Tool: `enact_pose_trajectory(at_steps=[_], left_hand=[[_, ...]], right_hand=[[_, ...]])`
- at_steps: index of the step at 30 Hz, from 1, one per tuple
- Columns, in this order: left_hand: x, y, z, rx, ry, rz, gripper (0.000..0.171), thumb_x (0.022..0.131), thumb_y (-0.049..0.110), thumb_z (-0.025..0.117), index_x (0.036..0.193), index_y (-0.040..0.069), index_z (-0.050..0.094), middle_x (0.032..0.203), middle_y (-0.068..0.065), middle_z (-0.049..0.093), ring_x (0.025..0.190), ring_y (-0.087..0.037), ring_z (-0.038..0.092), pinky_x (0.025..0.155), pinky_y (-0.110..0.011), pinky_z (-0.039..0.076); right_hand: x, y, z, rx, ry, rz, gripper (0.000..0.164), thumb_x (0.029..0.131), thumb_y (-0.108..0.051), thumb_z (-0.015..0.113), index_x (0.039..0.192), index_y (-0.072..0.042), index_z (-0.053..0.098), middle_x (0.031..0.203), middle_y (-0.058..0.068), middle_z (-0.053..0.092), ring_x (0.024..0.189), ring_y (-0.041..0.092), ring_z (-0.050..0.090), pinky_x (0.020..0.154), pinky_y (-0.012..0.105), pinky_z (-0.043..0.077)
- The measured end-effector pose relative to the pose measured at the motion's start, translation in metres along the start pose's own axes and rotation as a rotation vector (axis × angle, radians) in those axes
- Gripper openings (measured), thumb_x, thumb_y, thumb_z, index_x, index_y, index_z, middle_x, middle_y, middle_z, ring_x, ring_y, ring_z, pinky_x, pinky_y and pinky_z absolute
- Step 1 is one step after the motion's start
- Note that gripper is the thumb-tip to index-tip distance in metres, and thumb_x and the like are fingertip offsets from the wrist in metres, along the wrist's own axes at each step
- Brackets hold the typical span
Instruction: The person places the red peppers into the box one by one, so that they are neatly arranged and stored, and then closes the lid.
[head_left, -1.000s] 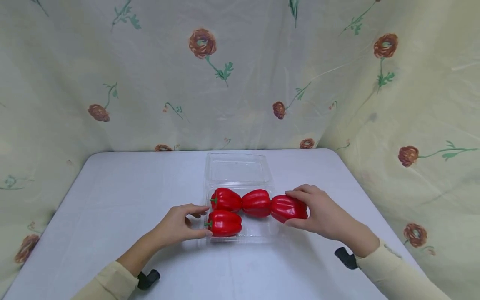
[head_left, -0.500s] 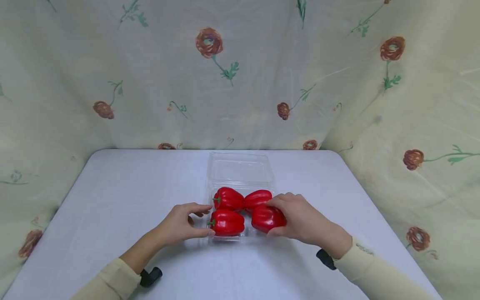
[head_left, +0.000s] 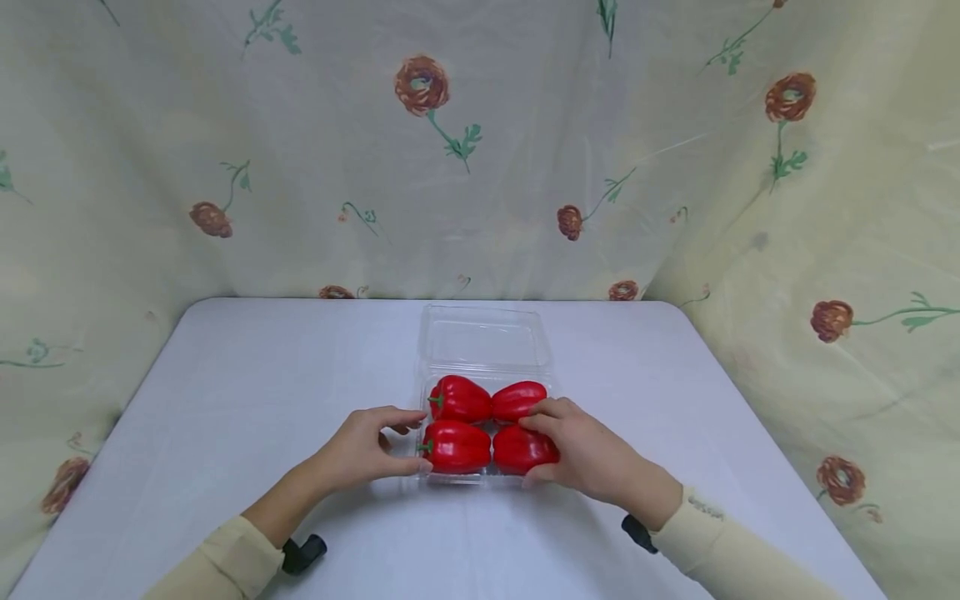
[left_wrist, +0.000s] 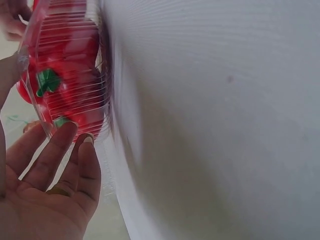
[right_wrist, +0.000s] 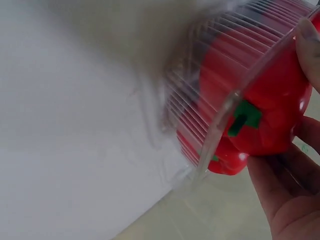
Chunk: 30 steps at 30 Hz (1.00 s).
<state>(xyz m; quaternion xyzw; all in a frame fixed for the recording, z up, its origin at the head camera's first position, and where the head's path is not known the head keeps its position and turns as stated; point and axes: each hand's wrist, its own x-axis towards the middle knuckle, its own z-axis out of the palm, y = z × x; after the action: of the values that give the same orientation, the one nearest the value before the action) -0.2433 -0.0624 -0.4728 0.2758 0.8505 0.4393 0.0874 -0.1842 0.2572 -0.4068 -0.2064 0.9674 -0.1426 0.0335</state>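
A clear plastic clamshell container (head_left: 485, 478) stands on the table with its lid (head_left: 483, 337) folded back. Three red bell peppers lie in it: back left (head_left: 459, 400), back right (head_left: 517, 402) and front left (head_left: 455, 447). My right hand (head_left: 592, 450) holds a fourth red bell pepper (head_left: 522, 450) at the front right, low in the container, its green stem (right_wrist: 245, 118) showing in the right wrist view. My left hand (head_left: 367, 450) rests at the container's left side, fingers relaxed and fingertips against the ribbed wall (left_wrist: 75, 95), thumb near the front corner.
The table (head_left: 300, 350) has a white cover. A floral-print curtain (head_left: 322, 150) hangs behind it and along both sides. Each wrist wears a black camera mount, such as the one (head_left: 303, 554) on the left.
My right hand has carried its bell pepper leftward from the container's right edge and down into the front right space. My left hand has stayed at the container's left side.
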Motion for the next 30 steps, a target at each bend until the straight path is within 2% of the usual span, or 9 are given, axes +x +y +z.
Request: enact_pose_trajectory(at_steps=[8, 13, 19, 25, 30], left_hand=[[-0.001, 0.0, -0.001, -0.011, 0.015, -0.002, 0.067, 0.073, 0.043, 0.087, 0.131, 0.017, 0.065, 0.118, 0.004, 0.067, 0.102, -0.016, 0.06, 0.078, -0.031, 0.056], [-0.001, 0.002, -0.001, -0.009, 0.014, -0.011, 0.068, 0.073, 0.043, 0.087, 0.131, 0.017, 0.065, 0.119, 0.003, 0.067, 0.102, -0.017, 0.06, 0.078, -0.032, 0.056], [-0.001, 0.004, 0.0, -0.003, 0.009, -0.019, 0.068, 0.073, 0.044, 0.087, 0.132, 0.017, 0.065, 0.12, 0.003, 0.067, 0.102, -0.017, 0.06, 0.078, -0.031, 0.055], [0.0, 0.004, 0.001, -0.008, -0.001, -0.019, 0.069, 0.073, 0.044, 0.087, 0.132, 0.017, 0.065, 0.121, 0.004, 0.066, 0.104, -0.018, 0.06, 0.078, -0.032, 0.056], [0.0, 0.004, 0.002, -0.004, 0.01, -0.025, 0.069, 0.072, 0.045, 0.087, 0.132, 0.018, 0.065, 0.123, 0.005, 0.066, 0.104, -0.017, 0.06, 0.078, -0.032, 0.056]], right_hand=[[-0.006, 0.003, 0.008, 0.015, 0.065, -0.005, 0.075, 0.069, -0.041, 0.09, 0.133, -0.013, 0.063, 0.127, 0.002, 0.058, 0.117, 0.019, 0.053, 0.081, 0.031, 0.057], [-0.01, 0.011, 0.014, 0.018, 0.094, -0.061, 0.074, 0.074, -0.047, 0.084, 0.136, -0.014, 0.062, 0.129, 0.001, 0.056, 0.119, 0.017, 0.051, 0.083, 0.028, 0.056], [-0.015, 0.021, 0.021, 0.046, 0.136, -0.113, 0.067, 0.083, -0.045, 0.078, 0.139, -0.014, 0.059, 0.131, -0.002, 0.051, 0.12, 0.013, 0.048, 0.087, 0.025, 0.054], [-0.018, 0.025, 0.029, 0.12, 0.194, -0.11, 0.066, 0.081, -0.044, 0.08, 0.137, -0.015, 0.061, 0.13, -0.004, 0.051, 0.12, 0.012, 0.049, 0.086, 0.025, 0.054], [-0.018, 0.028, 0.034, 0.144, 0.25, -0.154, 0.064, 0.08, -0.04, 0.081, 0.134, -0.012, 0.063, 0.128, -0.002, 0.054, 0.12, 0.015, 0.052, 0.089, 0.029, 0.054]])
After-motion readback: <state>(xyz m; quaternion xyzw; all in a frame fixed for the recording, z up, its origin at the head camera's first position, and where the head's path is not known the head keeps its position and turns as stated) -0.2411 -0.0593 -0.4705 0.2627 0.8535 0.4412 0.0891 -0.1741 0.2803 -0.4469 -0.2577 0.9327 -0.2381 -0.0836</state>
